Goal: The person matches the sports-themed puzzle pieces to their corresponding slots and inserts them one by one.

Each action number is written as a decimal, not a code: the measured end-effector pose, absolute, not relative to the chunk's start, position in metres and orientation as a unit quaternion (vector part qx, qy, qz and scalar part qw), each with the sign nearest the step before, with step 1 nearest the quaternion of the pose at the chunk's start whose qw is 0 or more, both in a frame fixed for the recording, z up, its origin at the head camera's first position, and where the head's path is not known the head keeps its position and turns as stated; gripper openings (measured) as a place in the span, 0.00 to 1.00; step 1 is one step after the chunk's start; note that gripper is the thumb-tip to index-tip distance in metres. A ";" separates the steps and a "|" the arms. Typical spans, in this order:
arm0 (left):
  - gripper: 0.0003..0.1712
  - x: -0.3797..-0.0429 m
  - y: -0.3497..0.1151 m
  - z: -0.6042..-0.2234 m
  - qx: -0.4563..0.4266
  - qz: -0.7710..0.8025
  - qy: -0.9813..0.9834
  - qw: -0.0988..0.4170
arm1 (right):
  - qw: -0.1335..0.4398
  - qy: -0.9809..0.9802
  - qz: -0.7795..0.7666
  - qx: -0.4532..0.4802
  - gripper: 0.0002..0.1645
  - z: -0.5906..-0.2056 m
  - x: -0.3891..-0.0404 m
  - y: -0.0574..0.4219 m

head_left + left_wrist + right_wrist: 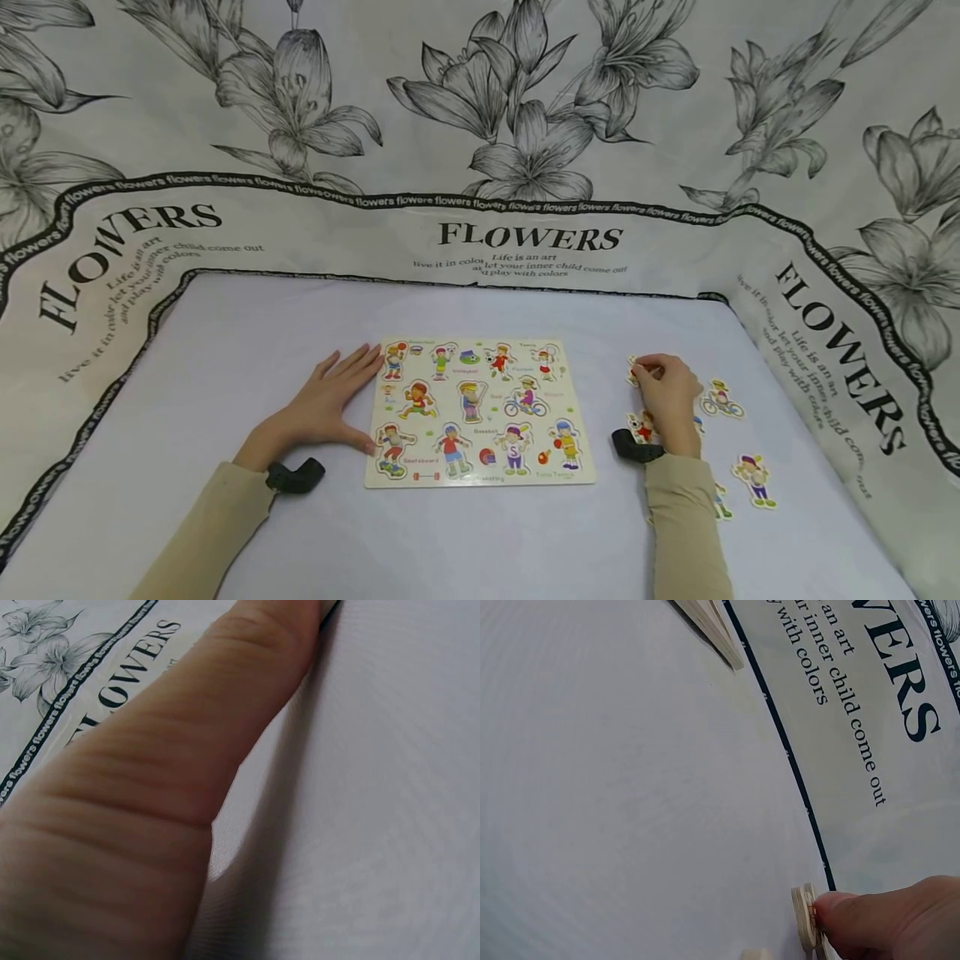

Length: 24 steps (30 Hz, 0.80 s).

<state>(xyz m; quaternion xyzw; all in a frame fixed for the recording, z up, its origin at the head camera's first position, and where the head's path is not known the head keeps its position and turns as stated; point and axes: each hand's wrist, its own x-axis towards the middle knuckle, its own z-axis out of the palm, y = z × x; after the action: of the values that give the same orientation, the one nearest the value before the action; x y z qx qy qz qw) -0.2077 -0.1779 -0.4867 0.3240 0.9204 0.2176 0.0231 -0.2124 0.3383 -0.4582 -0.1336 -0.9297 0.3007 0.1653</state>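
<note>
A cream puzzle board with colourful sports figures lies on the table. My left hand has its fingers spread, with the fingertips and thumb touching the board's left edge. In the left wrist view a thumb fills much of the frame. Right of the board, my right hand pinches a small wooden puzzle piece between thumb and fingers. The right wrist view shows this piece edge-on beside the thumb; its picture is mostly hidden.
Loose puzzle pieces lie around the right forearm: a cyclist, a purple-capped figure, a red-shirted player and others partly covered by the arm. A white cloth covers the table. Flower-printed fabric rises behind and at both sides.
</note>
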 end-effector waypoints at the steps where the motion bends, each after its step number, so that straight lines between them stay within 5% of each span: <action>1: 0.80 -0.208 -0.178 -0.487 0.324 0.216 0.921 0.023 | 0.160 -0.931 0.300 -0.129 0.11 -0.458 -0.212 0.338; 24: 0.80 -0.209 -0.178 -0.488 0.326 0.215 0.920 0.021 | 0.163 -0.922 0.344 -0.075 0.09 -0.453 -0.215 0.314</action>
<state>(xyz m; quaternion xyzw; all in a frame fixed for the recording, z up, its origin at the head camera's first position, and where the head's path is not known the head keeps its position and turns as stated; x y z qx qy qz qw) -0.2087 -0.1784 -0.4884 0.3257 0.9204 0.2155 0.0205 -0.2151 0.3143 -0.4534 -0.0751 -0.9217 0.3441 0.1627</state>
